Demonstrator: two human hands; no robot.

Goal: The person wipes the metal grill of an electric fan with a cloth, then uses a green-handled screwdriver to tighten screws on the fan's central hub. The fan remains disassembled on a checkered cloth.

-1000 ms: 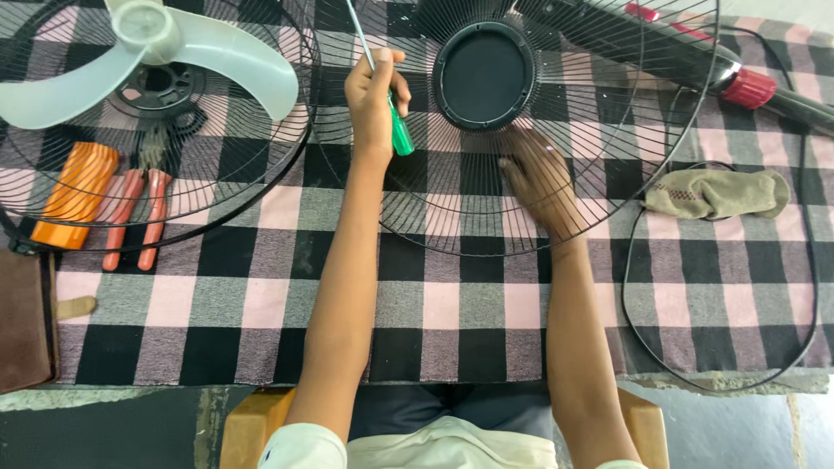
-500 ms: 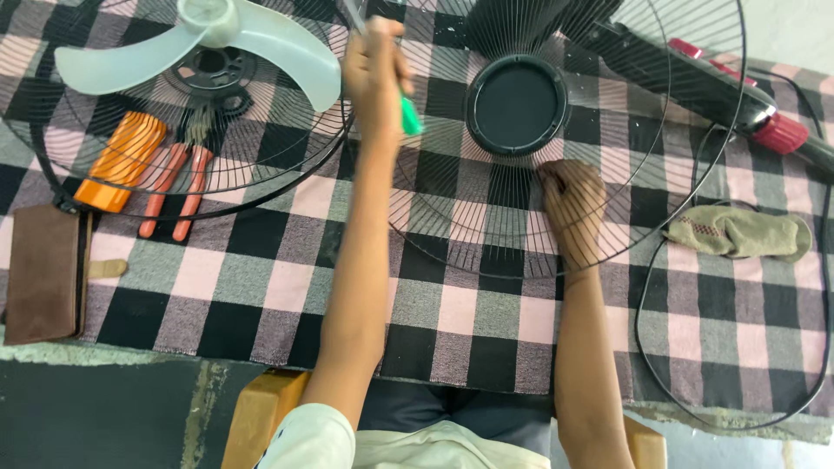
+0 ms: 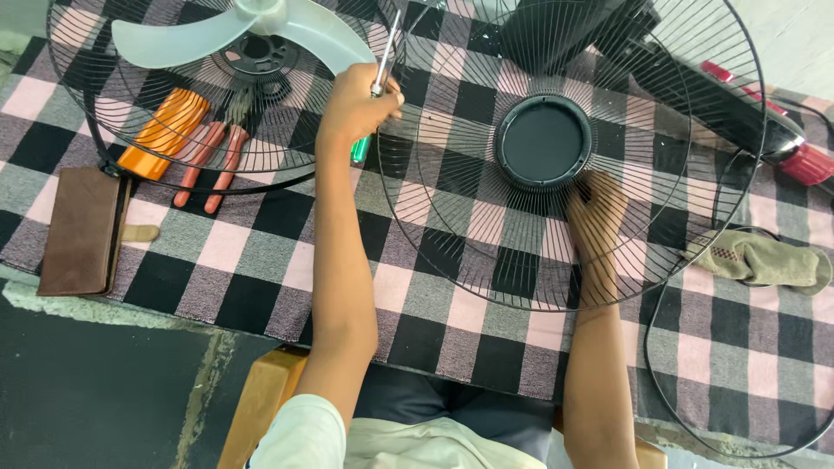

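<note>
Pliers (image 3: 208,165) with orange-red handles and an orange case (image 3: 162,132) were seen at far left under the rear fan guard (image 3: 104,148). A green-handled screwdriver (image 3: 375,87) was clamped upright in the left hand (image 3: 352,108). Further right, the right hand (image 3: 598,221) was laid beneath the front fan guard (image 3: 486,234), fingers loosely spread against the wires on the checked cloth (image 3: 261,260).

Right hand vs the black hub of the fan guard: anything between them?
Yes. The right hand lies under the wire fan guard, just below the black hub, so the guard's spokes cross over it. The left hand grips a green-handled screwdriver at the guard's left edge, unobstructed.
</note>
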